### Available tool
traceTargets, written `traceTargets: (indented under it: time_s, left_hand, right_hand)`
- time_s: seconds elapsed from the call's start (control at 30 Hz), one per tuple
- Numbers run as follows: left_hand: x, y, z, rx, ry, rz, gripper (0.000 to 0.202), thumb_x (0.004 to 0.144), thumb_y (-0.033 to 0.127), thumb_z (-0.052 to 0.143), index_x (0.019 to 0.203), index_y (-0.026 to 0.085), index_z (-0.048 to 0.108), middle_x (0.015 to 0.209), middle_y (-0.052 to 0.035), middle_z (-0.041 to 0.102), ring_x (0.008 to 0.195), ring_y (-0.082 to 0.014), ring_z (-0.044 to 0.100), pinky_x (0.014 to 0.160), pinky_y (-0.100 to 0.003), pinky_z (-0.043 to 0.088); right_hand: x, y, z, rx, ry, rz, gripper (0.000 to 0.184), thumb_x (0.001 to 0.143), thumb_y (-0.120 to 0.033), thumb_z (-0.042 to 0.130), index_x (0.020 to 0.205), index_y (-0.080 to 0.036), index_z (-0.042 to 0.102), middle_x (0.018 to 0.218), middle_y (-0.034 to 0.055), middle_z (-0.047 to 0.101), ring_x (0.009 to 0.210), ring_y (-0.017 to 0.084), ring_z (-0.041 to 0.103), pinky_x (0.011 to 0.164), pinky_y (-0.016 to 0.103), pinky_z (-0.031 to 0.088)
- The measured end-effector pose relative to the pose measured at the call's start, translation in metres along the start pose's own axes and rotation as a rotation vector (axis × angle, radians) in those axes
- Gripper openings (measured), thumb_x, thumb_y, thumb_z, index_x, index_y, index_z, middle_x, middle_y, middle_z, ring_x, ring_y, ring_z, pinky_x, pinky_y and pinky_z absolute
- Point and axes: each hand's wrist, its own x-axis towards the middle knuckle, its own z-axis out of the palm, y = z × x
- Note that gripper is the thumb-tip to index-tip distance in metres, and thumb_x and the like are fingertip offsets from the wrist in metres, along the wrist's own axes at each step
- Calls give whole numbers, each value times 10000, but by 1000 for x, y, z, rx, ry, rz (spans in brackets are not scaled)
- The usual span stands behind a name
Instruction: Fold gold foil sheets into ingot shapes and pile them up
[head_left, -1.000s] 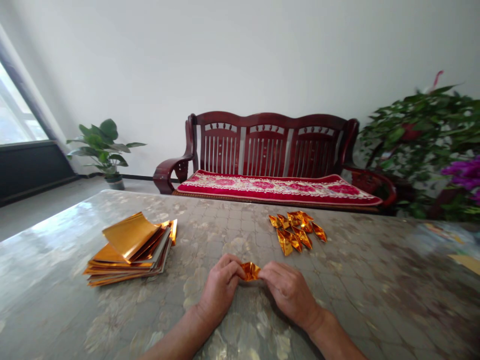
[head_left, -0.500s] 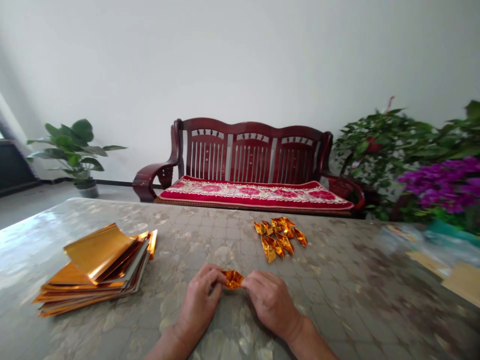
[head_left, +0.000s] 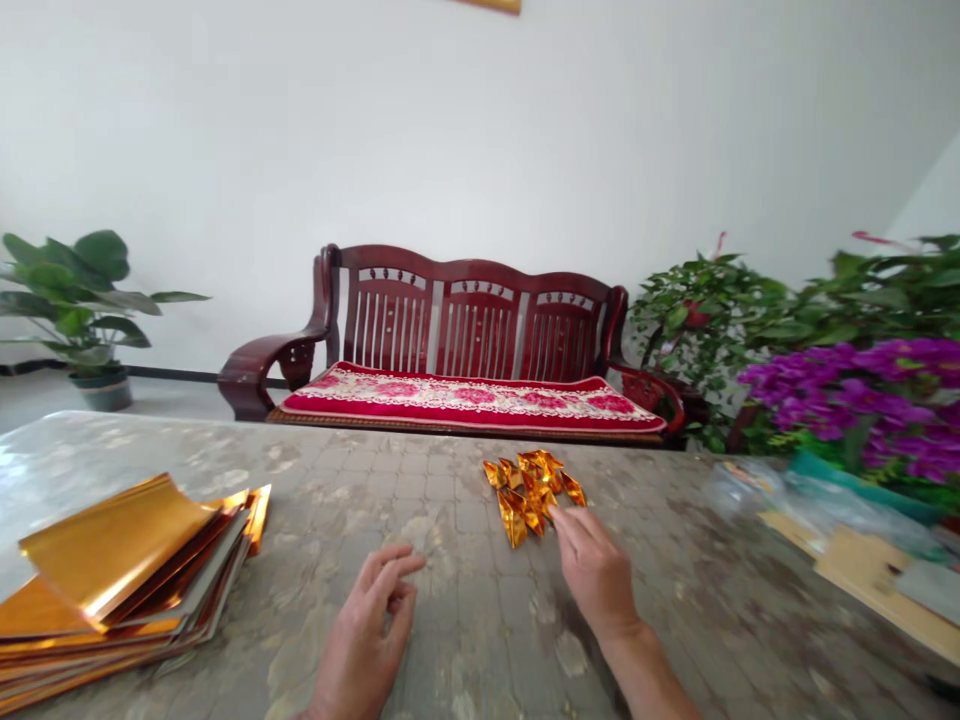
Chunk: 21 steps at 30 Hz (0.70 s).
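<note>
My right hand (head_left: pixel 598 572) reaches to the near right side of a small cluster of folded gold paper ingots (head_left: pixel 525 482). Its fingers are pinched together at the cluster, on what looks like a folded gold paper ingot, mostly hidden by the fingertips. My left hand (head_left: pixel 369 632) rests over the near middle of the table, open, its fingers loosely bent and holding nothing. To its left lies an uneven stack of shiny gold foil paper sheets (head_left: pixel 124 545), the top ones curled.
A patterned cover lies over the table (head_left: pixel 322 520). Plastic bags (head_left: pixel 750 487) and flat cardboard (head_left: pixel 862 565) lie at the right, near purple flowers (head_left: pixel 855 395). Beyond the table stand a wooden bench (head_left: pixel 480 320) and a potted plant (head_left: pixel 103 385).
Both hands held a folded gold ingot between them before. My left hand has let go and opened, while my right hand has moved forward and right to the cluster. The view has turned rightward.
</note>
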Motion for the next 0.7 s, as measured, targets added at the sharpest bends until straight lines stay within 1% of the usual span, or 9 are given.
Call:
traceTargets:
  time_s: [0.1, 0.13, 0.23, 0.33, 0.5, 0.7]
  left_hand:
    - [0, 0, 0, 39, -46, 5, 229, 910, 223, 494, 1043, 259, 677, 1171, -70, 632, 792, -149, 697, 723, -277, 598]
    - [0, 0, 0, 47, -55, 3, 226, 911, 222, 489, 1022, 259, 682, 1160, -67, 637, 809, -154, 700, 731, -279, 597]
    - [1, 2, 1, 54, -71, 3, 230, 910, 210, 471, 962, 259, 690, 1124, -58, 651, 890, -171, 700, 755, -277, 588]
    - [2, 6, 0, 46, -99, 13, 224, 911, 207, 473, 909, 258, 691, 1075, -47, 667, 926, -174, 695, 777, -270, 577]
    - [3, 10, -2, 18, -162, 21, 232, 931, 211, 466, 850, 256, 678, 996, -25, 686, 909, -161, 693, 794, -247, 559]
    - [2, 7, 0, -18, -219, 25, 226, 938, 204, 462, 838, 247, 660, 960, -21, 687, 912, -156, 681, 810, -231, 537]
  right_hand:
    - [-9, 25, 4, -129, -31, 120, 286, 987, -206, 440, 1055, -196, 717, 915, 50, 703, 827, 167, 658, 740, 246, 451]
    - [-12, 31, 5, -163, -60, 169, 299, 982, -203, 430, 1060, -204, 719, 919, 47, 700, 823, 163, 655, 717, 240, 445]
    - [-19, 40, 8, -205, -92, 231, 311, 961, -191, 428, 1053, -202, 725, 909, 44, 694, 778, 161, 644, 651, 243, 425]
    - [-22, 44, 10, -232, -114, 278, 312, 947, -177, 433, 1042, -195, 730, 906, 45, 689, 767, 163, 636, 638, 246, 413]
    - [-22, 44, 12, -247, -209, 312, 297, 931, -160, 463, 1030, -210, 738, 885, 29, 672, 762, 153, 621, 640, 239, 402]
    - [-20, 40, 11, -271, -281, 339, 302, 918, -136, 488, 1061, -235, 735, 887, 26, 653, 811, 160, 602, 680, 241, 396]
